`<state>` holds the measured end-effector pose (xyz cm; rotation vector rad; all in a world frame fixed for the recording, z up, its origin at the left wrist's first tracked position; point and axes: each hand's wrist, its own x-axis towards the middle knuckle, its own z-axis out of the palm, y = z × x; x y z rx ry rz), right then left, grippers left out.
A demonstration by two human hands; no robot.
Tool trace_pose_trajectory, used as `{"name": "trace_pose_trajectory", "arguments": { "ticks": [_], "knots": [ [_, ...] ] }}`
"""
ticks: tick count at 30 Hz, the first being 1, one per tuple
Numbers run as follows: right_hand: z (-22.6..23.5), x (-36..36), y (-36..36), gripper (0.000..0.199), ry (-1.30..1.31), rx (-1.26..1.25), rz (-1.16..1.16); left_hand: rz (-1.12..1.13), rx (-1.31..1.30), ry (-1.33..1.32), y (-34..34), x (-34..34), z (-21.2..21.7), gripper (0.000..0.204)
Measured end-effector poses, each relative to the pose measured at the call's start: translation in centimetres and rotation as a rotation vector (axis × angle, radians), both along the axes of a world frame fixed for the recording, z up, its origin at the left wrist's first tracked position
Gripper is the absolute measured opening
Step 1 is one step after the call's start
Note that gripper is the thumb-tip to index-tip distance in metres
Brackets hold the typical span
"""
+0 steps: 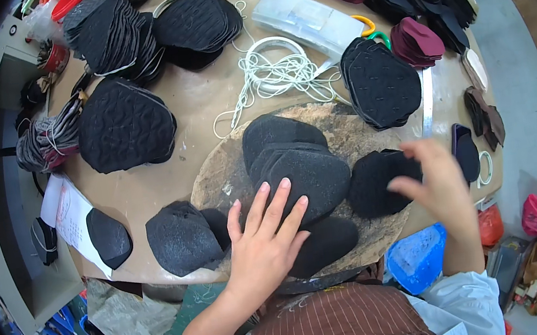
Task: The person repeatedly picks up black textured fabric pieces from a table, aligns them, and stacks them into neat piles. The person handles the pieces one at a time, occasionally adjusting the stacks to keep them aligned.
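My left hand (267,232) lies flat with fingers spread on a stack of black, rounded cut pieces (307,176) in the middle of a worn round wooden block (218,174). Another black piece (326,246) lies on the block's near side, beside my left fingertips. My right hand (434,176), slightly blurred, is raised at the block's right edge, thumb and fingers apart, with nothing seen between them. Just left of it sits a black stack (382,183) of similar pieces. To the left of my left hand, a grey-black pile (183,238) overlaps the block's edge.
Bundled black stacks (123,122) stand at the left and back. Tangled white cord (286,67), a clear plastic box (307,20) and a quilted black stack (381,81) lie beyond the block. A phone (464,152) is at the right edge; a blue container (418,257) sits below.
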<state>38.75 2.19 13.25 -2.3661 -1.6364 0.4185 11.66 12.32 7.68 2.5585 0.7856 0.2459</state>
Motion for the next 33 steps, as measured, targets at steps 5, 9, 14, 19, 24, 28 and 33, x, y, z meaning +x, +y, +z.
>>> {"name": "trace_pose_trajectory", "arguments": {
  "ticks": [5,9,14,19,24,28,33],
  "knots": [
    [-2.6,-3.0,-1.7,0.045,0.282,0.064,-0.213,-0.042,0.033,-0.043,0.9,-1.2,-1.0,0.046],
    [-1.1,-0.3,-2.4,0.021,0.749,0.222,-0.18,0.043,0.007,-0.114,0.1,-1.6,-0.6,0.043],
    [-1.0,-2.4,1.5,0.019,0.995,0.135,-0.148,0.187,-0.17,-0.303,-4.6,-2.2,-0.9,0.041],
    [-3.5,-5.5,4.9,0.02,1.102,-0.022,-0.166,0.151,-0.162,-0.295,-5.3,-2.3,-1.8,0.051],
    [-4.1,-6.3,5.4,0.022,1.097,-0.042,-0.203,0.166,-0.135,-0.299,-5.3,-2.4,-2.0,0.047],
    [-4.4,-6.8,5.4,0.021,1.075,-0.014,-0.214,0.147,-0.126,-0.296,-5.3,-2.4,-2.3,0.055],
    [-5.3,-6.9,5.0,0.018,1.007,0.098,-0.126,0.138,-0.128,-0.286,-5.2,-2.4,-2.3,0.055]
  ]
}}
